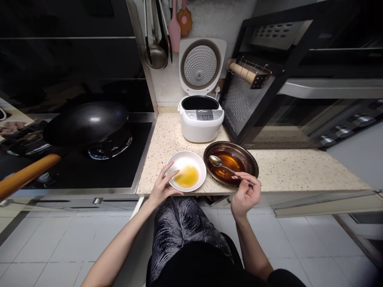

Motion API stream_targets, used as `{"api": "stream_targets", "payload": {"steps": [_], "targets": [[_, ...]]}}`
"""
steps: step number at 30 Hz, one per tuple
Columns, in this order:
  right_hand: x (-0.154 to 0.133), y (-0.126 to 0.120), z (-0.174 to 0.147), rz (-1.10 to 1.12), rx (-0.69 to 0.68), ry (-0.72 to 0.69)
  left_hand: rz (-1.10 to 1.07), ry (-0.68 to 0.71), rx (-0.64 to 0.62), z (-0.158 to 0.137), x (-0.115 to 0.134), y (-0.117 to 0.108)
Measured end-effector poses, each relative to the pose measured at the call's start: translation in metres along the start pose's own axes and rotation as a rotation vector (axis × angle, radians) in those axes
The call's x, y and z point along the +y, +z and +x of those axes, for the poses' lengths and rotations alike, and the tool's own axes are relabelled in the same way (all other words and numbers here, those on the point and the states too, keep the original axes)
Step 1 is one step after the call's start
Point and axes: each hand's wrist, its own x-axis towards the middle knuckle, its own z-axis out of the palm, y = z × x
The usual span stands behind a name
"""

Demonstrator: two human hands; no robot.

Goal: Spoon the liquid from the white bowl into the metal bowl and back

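Observation:
My left hand [160,186] steadies a white bowl [180,159] at the counter's front edge, its fingers spread over the left rim and the thumb by the near side. Yellow liquid [188,177] pools in the bottom of the bowl. Just to the right stands a round metal basin [249,158] holding a brown, see-through liquid [229,161]. Over this basin my right hand [245,195] grips a metal spoon [216,161] by its handle, the spoon's head pointing left. Whether the spoon touches the liquid, I cannot tell.
A white rice cooker [201,129] with its lid raised stands behind the bowl and basin. On the left, a black wok [89,123] sits on the stove, its wooden handle [32,173] jutting forward. A black rack [257,115] with an oven rises at the right.

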Motion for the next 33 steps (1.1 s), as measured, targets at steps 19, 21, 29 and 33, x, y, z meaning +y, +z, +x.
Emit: {"api": "stream_targets", "payload": {"steps": [19, 21, 29, 33], "targets": [[0.028, -0.015, -0.009, -0.224, -0.465, -0.631, -0.021, 0.021, 0.002, 0.001, 0.001, 0.0], [0.03, -0.016, -0.011, -0.219, -0.465, -0.6, -0.015, 0.017, 0.0, 0.001, 0.0, 0.0], [0.026, -0.015, -0.009, -0.228, -0.455, -0.598, -0.013, 0.024, 0.007, 0.001, 0.0, 0.001], [0.015, -0.009, -0.009, -0.192, -0.33, -0.547, -0.009, 0.018, 0.004, 0.001, 0.0, 0.001]]}}
